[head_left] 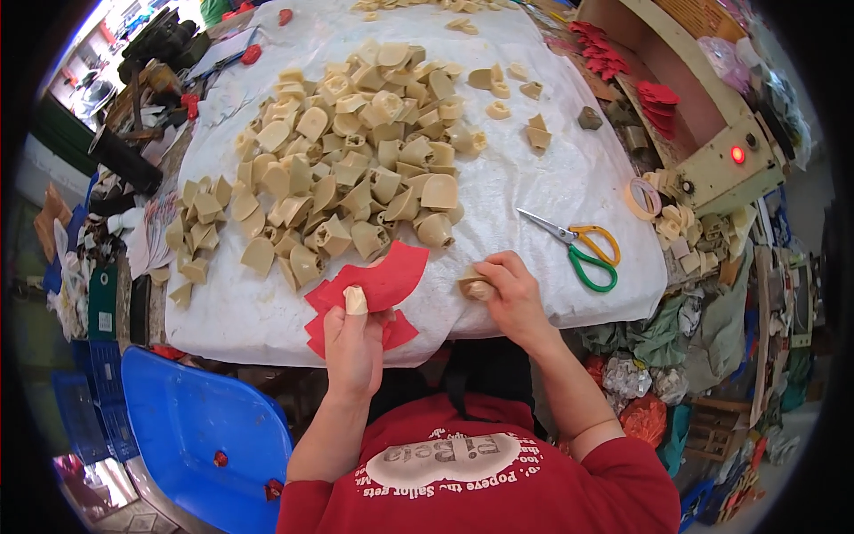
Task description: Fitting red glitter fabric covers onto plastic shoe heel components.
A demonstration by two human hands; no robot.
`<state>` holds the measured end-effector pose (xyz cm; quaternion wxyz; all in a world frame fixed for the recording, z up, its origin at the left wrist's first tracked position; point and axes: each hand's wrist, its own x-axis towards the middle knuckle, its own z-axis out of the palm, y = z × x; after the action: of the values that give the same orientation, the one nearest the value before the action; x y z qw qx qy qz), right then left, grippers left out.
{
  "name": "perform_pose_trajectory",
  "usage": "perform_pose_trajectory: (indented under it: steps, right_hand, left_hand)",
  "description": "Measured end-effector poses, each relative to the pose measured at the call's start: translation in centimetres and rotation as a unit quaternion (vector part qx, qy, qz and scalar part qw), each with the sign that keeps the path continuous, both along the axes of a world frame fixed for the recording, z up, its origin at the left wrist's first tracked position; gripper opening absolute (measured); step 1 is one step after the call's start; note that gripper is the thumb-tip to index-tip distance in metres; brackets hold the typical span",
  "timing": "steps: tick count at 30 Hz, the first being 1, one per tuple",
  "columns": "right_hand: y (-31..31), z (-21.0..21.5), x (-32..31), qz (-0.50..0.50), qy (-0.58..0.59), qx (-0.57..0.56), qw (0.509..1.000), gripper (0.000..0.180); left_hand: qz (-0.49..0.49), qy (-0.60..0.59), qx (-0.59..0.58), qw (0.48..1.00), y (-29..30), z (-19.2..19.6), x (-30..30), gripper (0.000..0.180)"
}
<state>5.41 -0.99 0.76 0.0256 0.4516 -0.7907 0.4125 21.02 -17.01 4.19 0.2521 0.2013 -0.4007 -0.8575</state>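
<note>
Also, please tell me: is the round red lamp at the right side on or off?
On: the lamp glows bright red, with a paler centre, on the pale box.

On the sheet (556, 178), the heap (382, 109) lies behind the left hand (354, 347), the scissors (567, 236) right of the right hand (514, 298). The tape (656, 203) sits behind the scissors, farther right; the tub (196, 418) stands front left.

Open lane: white cloth (551, 182) mid-frame, between heap (385, 107) and scissors (569, 237)
Heap: beige pieces, blocking left of centre
Scissors: tips toward lane
Lower centre: red pieces (391, 274) in left fingers (355, 301) block passage
</note>
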Motion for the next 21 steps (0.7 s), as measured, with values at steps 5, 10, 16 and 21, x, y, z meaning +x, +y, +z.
perform_pose_trajectory:
  steps: [5,10,16,21]
  right_hand:
    - [-0.2,5.1,1.9,0.024,-0.236,-0.115,0.964,0.040]
    - [-3.5,8.2,3.8,0.169,-0.168,-0.264,0.935,0.040]
    - [-5.1,6.7,3.7,0.207,-0.080,-0.299,0.928,0.043]
    - [-5.0,6.8,3.7,0.219,-0.035,-0.282,0.934,0.044]
  left_hand:
    - [-0.018,0.021,-0.002,1.000,0.4,0.2,0.0,0.034]
    - [-0.034,0.048,0.014,0.998,1.2,2.4,-0.4,0.038]
    - [-0.054,0.051,0.004,0.997,1.6,3.4,0.6,0.043]
    - [-0.076,0.066,-0.011,0.995,1.5,3.6,0.9,0.044]
